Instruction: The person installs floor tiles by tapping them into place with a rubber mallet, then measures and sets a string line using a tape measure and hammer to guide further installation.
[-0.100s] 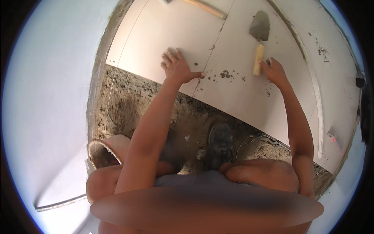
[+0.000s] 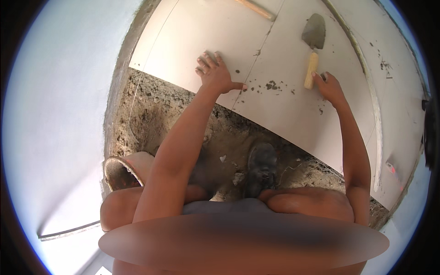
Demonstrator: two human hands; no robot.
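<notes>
My left hand (image 2: 215, 78) is splayed, gripping nothing, over pale tiles (image 2: 188, 36) that spread beyond its fingertips, their near edge under my wrist. Rightward: dark crumbs (image 2: 272, 85), then the trowel (image 2: 312, 59), its handle at my right hand's (image 2: 329, 87) thumb; whether I'm grasping it, I can't tell.

1 bucket (image 2: 140, 161), stained inside, near left | pale wall (image 2: 59, 114), left | 1 black object (image 2: 430, 137), right edge, kind unclear | 1 small red-marked item (image 2: 391, 167), right | 1 thin pale cord (image 2: 288, 168), loosely curved, near right

The trowel (image 2: 313, 52) has a dull metal blade (image 2: 314, 31) and wooden handle (image 2: 311, 68); tiles (image 2: 293, 114) look smooth, soil (image 2: 158, 104) rough.
</notes>
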